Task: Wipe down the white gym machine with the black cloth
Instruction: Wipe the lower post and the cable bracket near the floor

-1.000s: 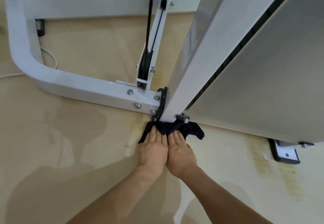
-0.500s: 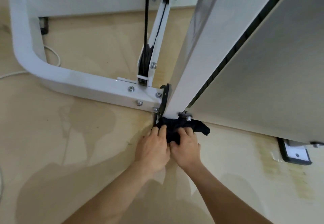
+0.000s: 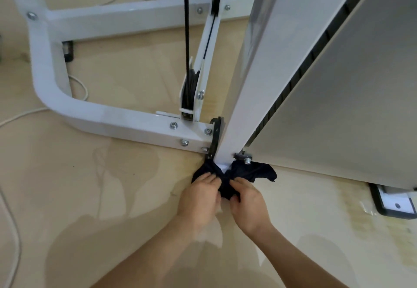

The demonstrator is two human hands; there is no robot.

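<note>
The white gym machine's upright post (image 3: 255,80) meets the floor at centre, with its curved base tube (image 3: 117,118) running off to the left. A black cloth (image 3: 248,171) lies bunched on the floor against the foot of the post. My left hand (image 3: 199,197) and my right hand (image 3: 248,199) sit side by side just in front of it. Both have curled fingers gripping the near part of the cloth, which is gathered between them. The cloth's right end spreads loose under a bolt (image 3: 247,159).
A black belt and pulley bracket (image 3: 191,84) rise from the base tube behind the post. A large white panel (image 3: 349,98) fills the right. A black-edged foot plate (image 3: 397,204) sits at right. White cables (image 3: 79,89) lie on the beige floor at left.
Both hands went from lying flat on the cloth to curling their fingers and gathering it into a bunch. They have drawn back a little from the post.
</note>
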